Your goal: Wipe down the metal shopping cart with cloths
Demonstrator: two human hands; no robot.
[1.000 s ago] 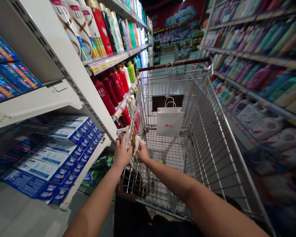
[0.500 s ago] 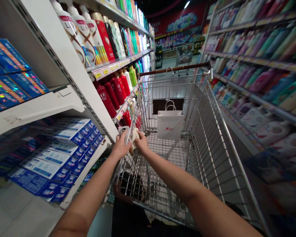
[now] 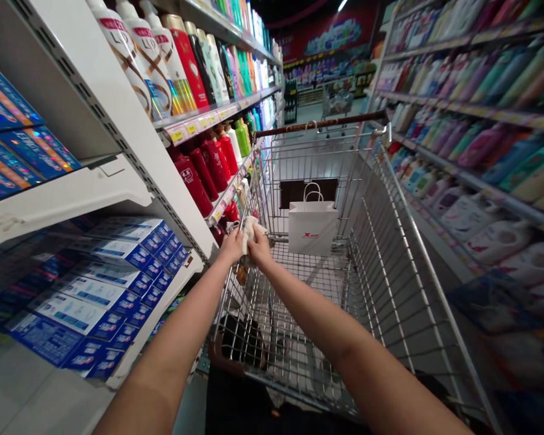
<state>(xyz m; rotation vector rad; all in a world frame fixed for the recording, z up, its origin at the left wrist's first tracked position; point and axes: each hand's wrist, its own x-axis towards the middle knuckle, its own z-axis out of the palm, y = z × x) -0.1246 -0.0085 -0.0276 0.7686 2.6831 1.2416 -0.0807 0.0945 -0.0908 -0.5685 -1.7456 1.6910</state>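
Both my arms reach forward to the left rim of a wire shopping cart [image 3: 381,254]. My left hand [image 3: 231,246] is closed on a grey cloth [image 3: 233,227] outside the rim. My right hand [image 3: 259,248] is closed on a pale cloth [image 3: 250,228] pressed against the same rim from inside. The two hands almost touch. A white paper bag [image 3: 312,227] with a red logo stands upright at the cart's far end.
Shelves on the left hold blue toothpaste boxes [image 3: 100,284] low down and red bottles [image 3: 204,172] and white bottles [image 3: 138,54] higher. Shelves of bottles [image 3: 480,139] line the right side. Another cart [image 3: 336,99] stands far down the aisle.
Both hands have slid forward along the cart's left rim with their cloths, away from me and slightly up, and have come closer together.
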